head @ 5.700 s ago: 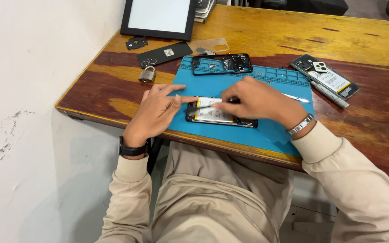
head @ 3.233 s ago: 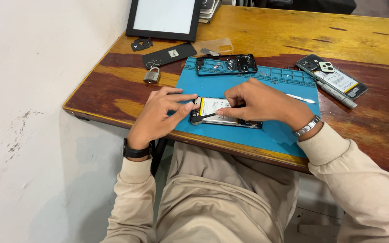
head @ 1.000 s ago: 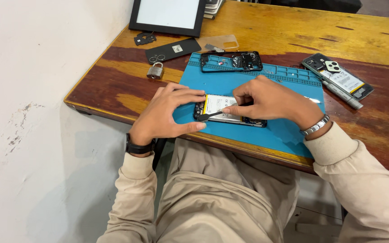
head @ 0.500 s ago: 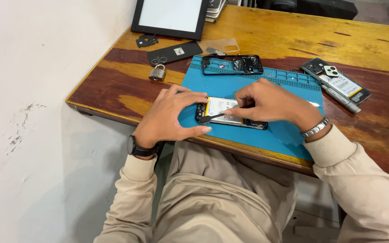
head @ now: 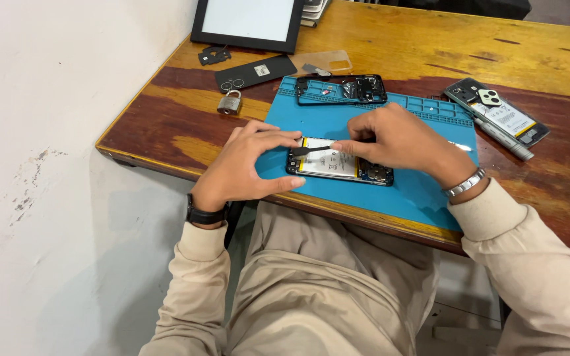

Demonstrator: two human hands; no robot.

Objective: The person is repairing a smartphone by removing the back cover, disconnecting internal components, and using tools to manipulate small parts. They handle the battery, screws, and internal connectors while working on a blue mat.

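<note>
An opened phone (head: 339, 166) with its white battery exposed lies on a blue repair mat (head: 404, 191). My left hand (head: 245, 168) braces the phone's left end, with the thumb under its near edge and the fingers over the top. My right hand (head: 397, 138) pinches a thin dark pry tool (head: 308, 151) whose tip rests on the battery's left end.
A black phone frame (head: 341, 89) lies at the mat's far edge. Left of it are a dark back cover (head: 255, 71), a padlock (head: 229, 103) and a framed white panel (head: 249, 23). Another opened phone (head: 499, 118) and a grey pen-like tool (head: 503, 140) lie at right.
Across the earlier frames both hands stay on the opened phone. My left fingers have curled closer around its left end and the tool tip sits further left. The camera view shifted slightly.
</note>
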